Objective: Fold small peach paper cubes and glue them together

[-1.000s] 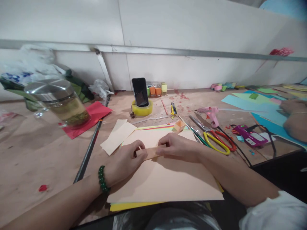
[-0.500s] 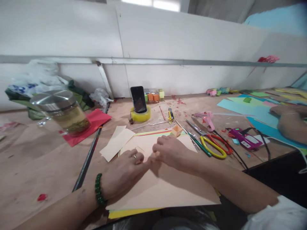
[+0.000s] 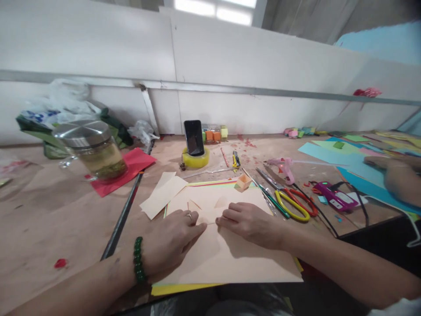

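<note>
A small cut piece of peach paper (image 3: pixel 208 215) lies between my hands, its raised flaps standing at the far side and most of its outline blending into the sheet below. My left hand (image 3: pixel 173 237), with a ring and a green bead bracelet, presses its left part, index finger pointing right. My right hand (image 3: pixel 250 224) has its fingers bent together on the right part, fingertips at the near edge. Under both hands is a stack of peach sheets (image 3: pixel 246 267) with coloured sheets beneath. A small folded peach paper box (image 3: pixel 243 181) sits at the stack's far edge.
Loose peach strips (image 3: pixel 161 197) lie left. To the right are scissors (image 3: pixel 292 206), a pink glue gun (image 3: pixel 284 169) and a purple power strip (image 3: pixel 338 196) with a cable. A lidded tea mug (image 3: pixel 95 153), phone (image 3: pixel 194 138) on tape and another person's hand (image 3: pixel 381 166) are farther off.
My right hand has drawn nearer to me and a little right, opening a gap between my hands. The small piece's flaps show more now. The view has shifted slightly.
</note>
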The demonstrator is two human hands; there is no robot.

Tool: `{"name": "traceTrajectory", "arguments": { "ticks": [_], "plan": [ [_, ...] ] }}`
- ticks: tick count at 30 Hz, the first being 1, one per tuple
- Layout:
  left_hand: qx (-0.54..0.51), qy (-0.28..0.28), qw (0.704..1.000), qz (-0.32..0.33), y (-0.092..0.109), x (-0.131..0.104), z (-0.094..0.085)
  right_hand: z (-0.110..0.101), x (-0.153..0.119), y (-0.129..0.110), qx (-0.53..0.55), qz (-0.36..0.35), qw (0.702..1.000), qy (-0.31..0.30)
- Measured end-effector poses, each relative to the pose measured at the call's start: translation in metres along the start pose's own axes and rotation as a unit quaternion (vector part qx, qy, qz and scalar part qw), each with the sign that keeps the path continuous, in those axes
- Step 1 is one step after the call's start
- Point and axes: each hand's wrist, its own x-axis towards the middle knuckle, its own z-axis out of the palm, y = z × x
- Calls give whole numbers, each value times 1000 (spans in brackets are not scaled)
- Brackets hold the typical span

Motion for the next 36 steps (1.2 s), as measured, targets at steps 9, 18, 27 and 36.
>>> {"name": "traceTrajectory", "arguments": {
  "ticks": [9,18,27,36],
  "plan": [
    [49,-10,997,-53,6,-3,-9,-6,-16,1,36,40,998,-30],
    [65,10,997,-34,1,0,-5,-1,27,22,187,275,941,68],
    [-36,91,995,-37,-7,3,4,21,35,34,526,373,763,42],
    [-50,153,987,-26,-19,3,1,5,19,27,551,195,808,77]
  ]
}}
